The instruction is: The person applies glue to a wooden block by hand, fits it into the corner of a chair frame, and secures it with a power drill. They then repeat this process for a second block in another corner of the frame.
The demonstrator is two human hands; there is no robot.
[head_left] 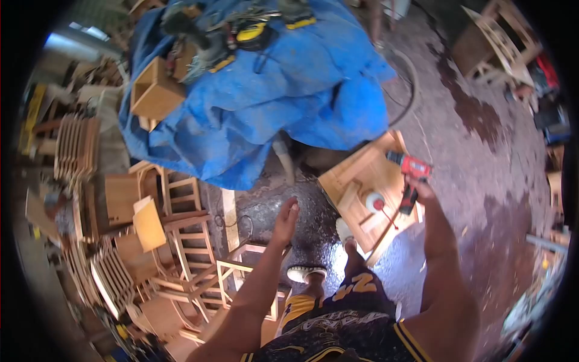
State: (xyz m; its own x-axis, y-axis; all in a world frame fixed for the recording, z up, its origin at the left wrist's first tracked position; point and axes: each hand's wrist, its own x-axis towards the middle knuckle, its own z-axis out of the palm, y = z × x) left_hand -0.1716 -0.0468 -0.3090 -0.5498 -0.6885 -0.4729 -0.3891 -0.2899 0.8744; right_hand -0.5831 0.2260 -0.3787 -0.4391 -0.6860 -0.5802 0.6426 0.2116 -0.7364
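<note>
My right hand [421, 188] is wrapped round the grip of a red and black cordless drill [416, 167], its chuck pointing left. The drill is above the right side of a light wooden furniture piece [344, 179] that lies on the floor. On that piece is a white bottle [374, 201] with a red tip. My left hand [286, 222] hangs over the dark floor, left of the wooden piece and apart from it. Its fingers look curled together; whatever may be in them is hidden.
Ahead, a blue tarp [313, 72] covers a raised surface bearing a tape measure [253, 36], boots [214, 51] and a wooden box [158, 90]. Wooden chair frames [190, 241] crowd the left. A hose [415, 90] curves over the floor; more furniture [494, 45] stands far right.
</note>
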